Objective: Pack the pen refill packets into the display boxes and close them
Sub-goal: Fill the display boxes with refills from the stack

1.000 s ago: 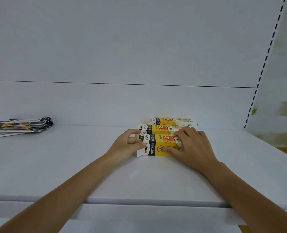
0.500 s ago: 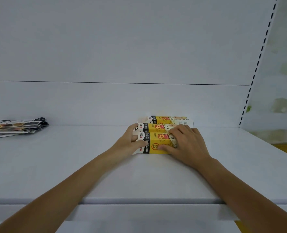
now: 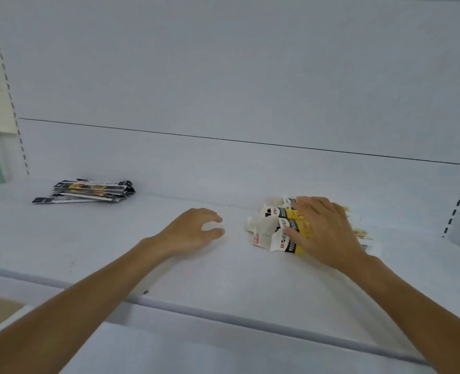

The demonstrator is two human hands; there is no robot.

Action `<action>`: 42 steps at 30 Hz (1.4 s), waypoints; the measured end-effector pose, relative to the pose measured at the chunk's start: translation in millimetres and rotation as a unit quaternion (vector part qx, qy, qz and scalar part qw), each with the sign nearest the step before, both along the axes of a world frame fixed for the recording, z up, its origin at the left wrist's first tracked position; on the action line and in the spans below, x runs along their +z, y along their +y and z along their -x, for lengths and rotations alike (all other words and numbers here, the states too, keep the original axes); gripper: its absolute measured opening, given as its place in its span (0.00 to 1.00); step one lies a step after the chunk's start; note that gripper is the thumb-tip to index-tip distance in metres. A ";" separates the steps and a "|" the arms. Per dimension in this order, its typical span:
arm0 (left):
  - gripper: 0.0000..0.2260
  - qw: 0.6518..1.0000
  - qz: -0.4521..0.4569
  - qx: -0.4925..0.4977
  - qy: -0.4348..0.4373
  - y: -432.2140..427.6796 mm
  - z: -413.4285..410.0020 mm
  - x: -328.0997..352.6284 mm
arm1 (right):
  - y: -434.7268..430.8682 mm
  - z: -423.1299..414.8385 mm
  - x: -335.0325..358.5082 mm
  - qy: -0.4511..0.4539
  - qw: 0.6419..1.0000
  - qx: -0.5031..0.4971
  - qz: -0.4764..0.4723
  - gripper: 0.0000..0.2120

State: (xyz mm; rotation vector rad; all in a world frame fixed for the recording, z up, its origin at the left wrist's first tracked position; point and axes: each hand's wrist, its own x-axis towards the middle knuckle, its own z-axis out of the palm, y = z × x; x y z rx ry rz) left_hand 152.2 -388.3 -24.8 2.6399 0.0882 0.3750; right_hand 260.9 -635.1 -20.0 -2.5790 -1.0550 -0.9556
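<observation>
Your right hand (image 3: 328, 233) lies spread on the display boxes (image 3: 285, 230), likely steadying them; your left hand (image 3: 193, 233) is empty, relaxed.

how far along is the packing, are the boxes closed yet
Done: the display boxes sit side by side on the shelf. In hand: the right hand presses flat on them; their left-end flaps stand open. The left hand holds nothing. Left: a stack of refill packets lies unpacked at far left, and the flaps need closing.

Adjacent yellow boxes (image 3: 284, 240); packets (image 3: 88, 191) stacked apart
</observation>
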 end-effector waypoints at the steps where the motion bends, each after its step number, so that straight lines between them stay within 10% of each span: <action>1: 0.17 1.000 0.006 0.014 -0.001 14.1 5.2 0.3 | 18.1 5.2 6.7 0.000 1.000 0.024 -0.009 0.30; 12: 0.15 0.983 0.016 0.182 -0.022 209.6 101.9 -7.8 | 252.5 69.2 25.8 0.083 0.971 0.224 0.006 0.28; 22: 0.14 0.989 -0.041 0.140 0.029 369.2 124.8 -16.6 | 419.1 68.0 0.0 0.174 0.971 0.157 0.048 0.15; 29: 0.16 0.985 -0.142 0.067 0.070 412.0 82.0 -16.1 | 464.6 35.3 -8.9 0.227 0.964 0.047 0.131 0.40; 35: 0.10 0.992 -0.073 0.104 -0.008 435.1 66.6 -17.3 | 464.7 31.1 -13.1 0.245 0.957 0.039 0.149 0.29; 42: 0.28 0.974 -0.193 0.000 -0.115 427.2 46.1 -14.7 | 459.1 48.7 -8.3 0.144 0.975 0.089 0.142 0.16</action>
